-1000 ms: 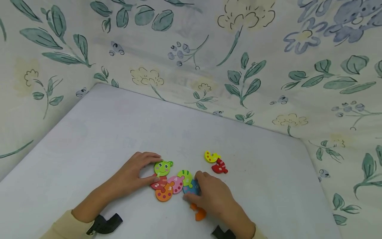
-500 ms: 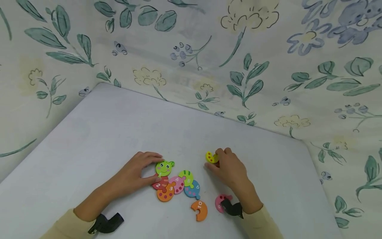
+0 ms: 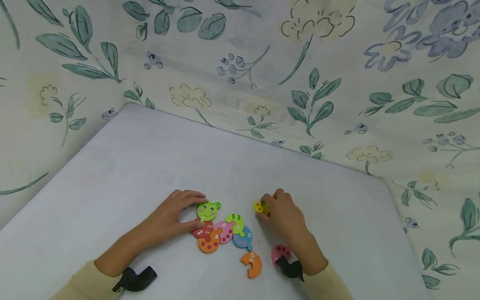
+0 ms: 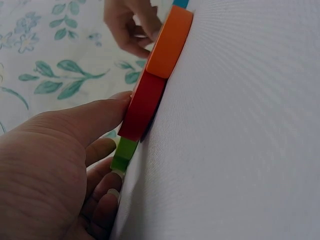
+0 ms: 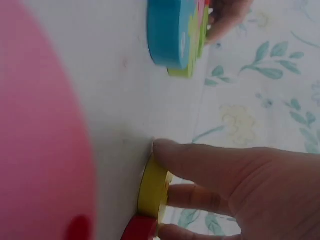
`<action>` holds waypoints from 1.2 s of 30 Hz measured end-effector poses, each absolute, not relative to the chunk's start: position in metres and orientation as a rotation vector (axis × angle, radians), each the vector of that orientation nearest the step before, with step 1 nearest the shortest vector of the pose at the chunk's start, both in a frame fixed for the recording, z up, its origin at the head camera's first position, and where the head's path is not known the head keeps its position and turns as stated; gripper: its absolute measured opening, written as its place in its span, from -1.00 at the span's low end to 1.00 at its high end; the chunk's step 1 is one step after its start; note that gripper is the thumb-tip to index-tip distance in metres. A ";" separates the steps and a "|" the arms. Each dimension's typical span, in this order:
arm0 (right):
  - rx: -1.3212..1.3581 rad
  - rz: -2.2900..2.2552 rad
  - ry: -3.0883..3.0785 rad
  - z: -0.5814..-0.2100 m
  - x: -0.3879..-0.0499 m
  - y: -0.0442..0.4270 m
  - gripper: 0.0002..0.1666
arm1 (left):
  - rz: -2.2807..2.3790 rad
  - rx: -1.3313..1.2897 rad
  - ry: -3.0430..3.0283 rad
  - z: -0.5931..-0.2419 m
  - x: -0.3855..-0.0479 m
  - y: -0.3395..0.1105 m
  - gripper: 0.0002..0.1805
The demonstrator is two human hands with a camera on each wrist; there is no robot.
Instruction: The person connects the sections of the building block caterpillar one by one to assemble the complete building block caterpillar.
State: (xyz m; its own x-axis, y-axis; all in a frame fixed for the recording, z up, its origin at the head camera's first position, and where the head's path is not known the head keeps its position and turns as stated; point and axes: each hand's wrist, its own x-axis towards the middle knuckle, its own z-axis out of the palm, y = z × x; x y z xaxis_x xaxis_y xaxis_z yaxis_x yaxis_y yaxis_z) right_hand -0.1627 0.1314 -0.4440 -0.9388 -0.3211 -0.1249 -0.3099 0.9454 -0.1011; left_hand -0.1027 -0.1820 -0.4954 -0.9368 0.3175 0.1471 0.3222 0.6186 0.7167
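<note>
My left hand holds the head end of a caterpillar number puzzle, its thumb on the red piece marked 2 and its fingers at the smiling green head piece. From there the joined row runs through an orange, a pink and a green piece to the blue piece marked 6. Right of the row, my right hand pinches a yellow puzzle piece with red dots. In the right wrist view a red piece touches the yellow one; the hand hides it from the head view.
An orange piece marked 10 lies below the blue end of the row. Partly under the right wrist's black camera mount is a pink dotted piece. Flowered cloth rises behind the white table.
The right hand has left the blue piece and gone over to the yellow one. Since then it has drawn the yellow piece slightly left and nearer. The left hand stays at the head end.
</note>
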 end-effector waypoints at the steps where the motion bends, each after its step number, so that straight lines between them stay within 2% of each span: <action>1: -0.496 -0.122 2.954 -0.444 -0.158 0.132 -0.48 | -1.251 -0.558 -2.823 -0.496 -0.103 -0.182 -0.38; 11: -0.489 -0.166 2.890 -0.442 -0.117 0.140 -0.49 | -1.239 -0.546 -2.834 -0.495 -0.103 -0.180 -0.38; 14: -0.478 -0.174 2.865 -0.442 -0.110 0.142 -0.42 | -1.243 -0.540 -2.838 -0.495 -0.103 -0.180 -0.38; 21: -0.532 -0.190 2.803 -0.438 -0.098 0.147 -0.26 | -1.232 -0.543 -2.845 -0.494 -0.103 -0.179 -0.38; 30: -0.556 -0.180 2.756 -0.431 -0.092 0.147 -0.34 | -1.233 -0.541 -2.843 -0.496 -0.103 -0.179 -0.37; 36: -0.550 -0.161 2.724 -0.429 -0.089 0.140 -0.30 | -1.224 -0.545 -2.839 -0.497 -0.103 -0.179 -0.37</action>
